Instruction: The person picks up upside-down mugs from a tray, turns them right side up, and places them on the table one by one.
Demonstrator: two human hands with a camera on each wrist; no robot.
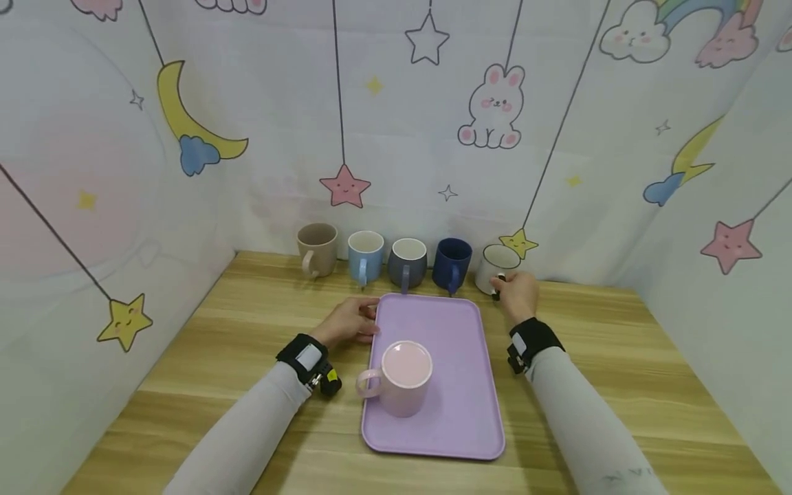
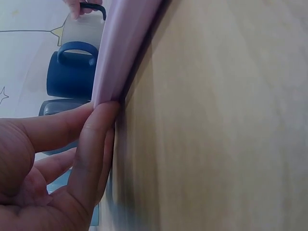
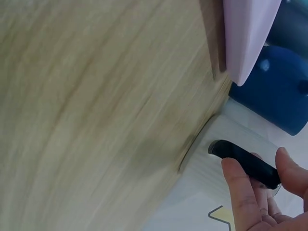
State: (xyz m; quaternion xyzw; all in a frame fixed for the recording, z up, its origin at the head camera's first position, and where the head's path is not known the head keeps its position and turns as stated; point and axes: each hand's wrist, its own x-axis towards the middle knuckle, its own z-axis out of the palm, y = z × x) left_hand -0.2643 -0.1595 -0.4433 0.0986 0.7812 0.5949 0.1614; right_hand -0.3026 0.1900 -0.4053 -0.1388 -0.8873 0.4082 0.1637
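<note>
My left hand (image 1: 348,323) pinches the left rim of a purple tray (image 1: 445,330) near its far corner; the left wrist view shows the fingers (image 2: 91,144) at the edge. A pink mug (image 1: 405,385) stands upright on the tray, its handle toward the left. My right hand (image 1: 518,297) holds the black handle (image 3: 245,163) of a white mug (image 1: 491,265) between thumb and fingers. This mug stands at the right end of a row by the back wall, with its base at the tabletop in the right wrist view.
Left of the white mug stand a navy mug (image 1: 452,265), a grey mug (image 1: 407,261), a light blue mug (image 1: 365,258) and a beige mug (image 1: 318,249), handles facing me. A patterned cloth (image 1: 402,137) hangs behind the wooden table (image 1: 247,330).
</note>
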